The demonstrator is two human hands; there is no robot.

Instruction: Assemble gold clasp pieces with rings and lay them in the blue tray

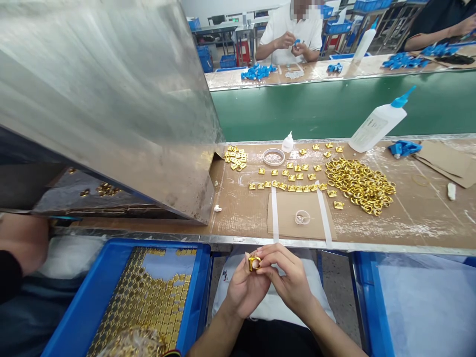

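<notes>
A shiny gold ring with a flat squarish top is pinched between both hands, above the lap and just in front of the bench edge. My left hand grips it from the left with thumb and fingertips. From the right, the fingers of my right hand close on its band. On the bench ahead lie several small gold square pieces in rough rows. A heap of gold rings is to their right. A small round dish with a thin stick in it rests on a taped cardboard sheet.
A large metal housing blocks the left. A blue tray of gold pieces stands lower left, another blue bin lower right. On the bench are a large bottle, a small bottle and a round lid. A co-worker sits opposite.
</notes>
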